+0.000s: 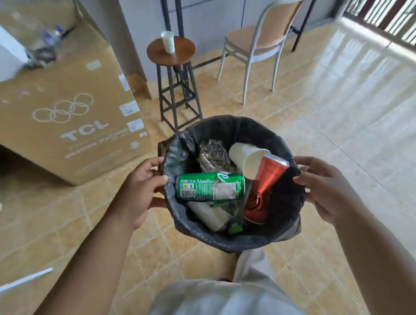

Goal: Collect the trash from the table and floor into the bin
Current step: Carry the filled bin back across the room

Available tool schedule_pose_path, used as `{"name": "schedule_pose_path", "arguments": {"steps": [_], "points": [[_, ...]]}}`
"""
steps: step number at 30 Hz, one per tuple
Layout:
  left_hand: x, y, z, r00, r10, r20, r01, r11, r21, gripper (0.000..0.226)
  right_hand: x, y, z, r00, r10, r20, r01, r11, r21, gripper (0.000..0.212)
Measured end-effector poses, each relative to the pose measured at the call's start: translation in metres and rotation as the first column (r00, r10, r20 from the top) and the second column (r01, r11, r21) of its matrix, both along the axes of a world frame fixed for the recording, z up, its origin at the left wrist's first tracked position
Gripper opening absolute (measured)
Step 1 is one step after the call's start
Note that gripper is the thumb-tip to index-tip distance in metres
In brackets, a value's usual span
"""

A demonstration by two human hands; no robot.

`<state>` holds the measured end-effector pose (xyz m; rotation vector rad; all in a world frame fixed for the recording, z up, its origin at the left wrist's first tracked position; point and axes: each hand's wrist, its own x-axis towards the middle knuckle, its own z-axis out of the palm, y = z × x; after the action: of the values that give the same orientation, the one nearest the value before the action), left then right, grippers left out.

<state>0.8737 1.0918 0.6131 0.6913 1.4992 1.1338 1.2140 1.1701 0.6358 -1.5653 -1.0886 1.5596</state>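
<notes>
Ahead, I see a big cardboard box point(62, 112) on the left, a stool point(183, 50) carrying a plastic cup point(168, 42) just beyond the bin point(229, 127), and a chair point(256, 40) further right. Open tiled floor point(345, 126) spreads to my right. My left hand point(141, 189) and right hand point(329, 189) grip opposite sides of the bin's rim. Inside lie a green can point(209, 186), a red can point(266, 188) and a paper cup point(247, 159).

A home's tiled room: a washing-machine carton point(62, 112) far left, a wooden stool point(171, 51) and cushioned chair point(261, 39) at the far wall.
</notes>
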Motion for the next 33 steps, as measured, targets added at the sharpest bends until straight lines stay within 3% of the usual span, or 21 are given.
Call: {"name": "schedule_pose_path", "arguments": {"steps": [9, 18, 26, 33], "points": [[-0.035, 0.017, 0.007, 0.954, 0.301, -0.001, -0.301, 0.954, 0.009, 0.036, -0.069, 0.115, 0.011, 0.949, 0.313, -0.028, -0.312, 0.949, 0.038, 0.041], [-0.065, 0.018, 0.006, 0.829, 0.556, 0.055, -0.557, 0.83, 0.012, 0.038, -0.169, 0.213, 0.004, 0.792, 0.604, -0.089, -0.601, 0.797, 0.065, 0.043], [-0.159, -0.017, -0.004, 0.691, 0.719, 0.077, -0.721, 0.692, 0.017, 0.036, -0.318, 0.222, -0.008, 0.632, 0.772, -0.066, -0.772, 0.635, 0.036, 0.039], [-0.271, -0.07, -0.004, 0.613, 0.786, 0.076, -0.79, 0.612, 0.036, 0.037, -0.469, 0.185, -0.002, 0.545, 0.838, -0.029, -0.837, 0.546, 0.038, 0.039]]}}
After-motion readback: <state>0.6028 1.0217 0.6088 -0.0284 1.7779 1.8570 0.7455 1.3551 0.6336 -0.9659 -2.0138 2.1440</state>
